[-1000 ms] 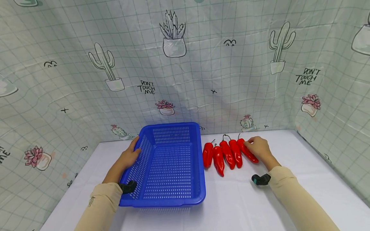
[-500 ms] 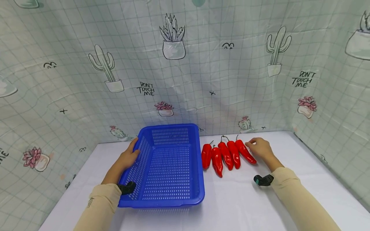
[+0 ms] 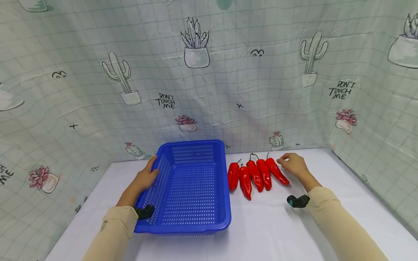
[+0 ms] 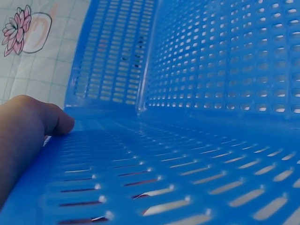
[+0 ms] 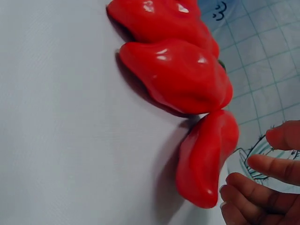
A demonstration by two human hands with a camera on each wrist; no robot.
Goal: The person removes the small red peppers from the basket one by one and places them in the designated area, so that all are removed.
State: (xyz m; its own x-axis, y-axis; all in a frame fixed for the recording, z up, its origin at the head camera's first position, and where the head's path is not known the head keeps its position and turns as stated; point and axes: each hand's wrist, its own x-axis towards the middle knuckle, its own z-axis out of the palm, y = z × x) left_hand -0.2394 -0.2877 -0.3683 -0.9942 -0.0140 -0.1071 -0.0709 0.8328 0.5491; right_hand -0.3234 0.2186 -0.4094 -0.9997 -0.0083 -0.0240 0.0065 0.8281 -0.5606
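Note:
A blue perforated plastic basket [image 3: 189, 192] sits at the middle left of the table in the head view, with nothing in it. My left hand [image 3: 146, 178] grips its left rim; the thumb [image 4: 58, 120] lies over the inner side in the left wrist view, and the other fingers are hidden. Right of the basket, several glossy red chili peppers [image 3: 256, 175] lie side by side, stems toward the back. Just right of the rightmost chili pepper [image 3: 277, 172] is my right hand [image 3: 294, 166]. Its fingers [image 5: 276, 168] are relaxed and slightly bent, holding nothing, close beside that pepper in the right wrist view.
A white cloth [image 3: 261, 228] covers the table. Behind it and along both sides hangs a checked curtain [image 3: 225, 83] printed with potted cacti. Dark camera mounts [image 3: 298, 201] are strapped at both wrists.
My right hand has let go of the rightmost chili pepper and drawn slightly right, off it. The left hand still grips the basket. The head view has shifted a little.

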